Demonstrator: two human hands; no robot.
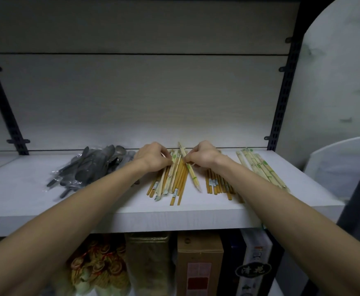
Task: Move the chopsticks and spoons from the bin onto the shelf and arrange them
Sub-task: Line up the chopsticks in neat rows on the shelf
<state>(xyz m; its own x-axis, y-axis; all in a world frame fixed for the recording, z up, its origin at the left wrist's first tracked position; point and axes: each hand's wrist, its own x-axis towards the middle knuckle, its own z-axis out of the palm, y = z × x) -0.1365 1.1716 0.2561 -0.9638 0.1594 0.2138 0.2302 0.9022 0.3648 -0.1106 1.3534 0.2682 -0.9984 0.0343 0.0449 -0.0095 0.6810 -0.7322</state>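
On the white shelf (196,216) lies a mixed heap of brown and pale wrapped chopsticks (172,180) in the middle. My left hand (151,157) has its fingers curled on the heap's far left part. My right hand (204,153) pinches one pale wrapped chopstick (190,171) at the heap's right side. A small row of brown chopsticks (216,184) lies under my right forearm. Pale wrapped chopsticks (262,167) form a row at the right. Dark spoons in clear wrappers (89,165) are piled at the left. The bin is out of view.
The shelf's back panel and dark slotted uprights (281,99) frame the space. Below the shelf stand boxes (198,263) and packaged goods (98,265). A white rounded object (343,163) sits to the right of the shelf.
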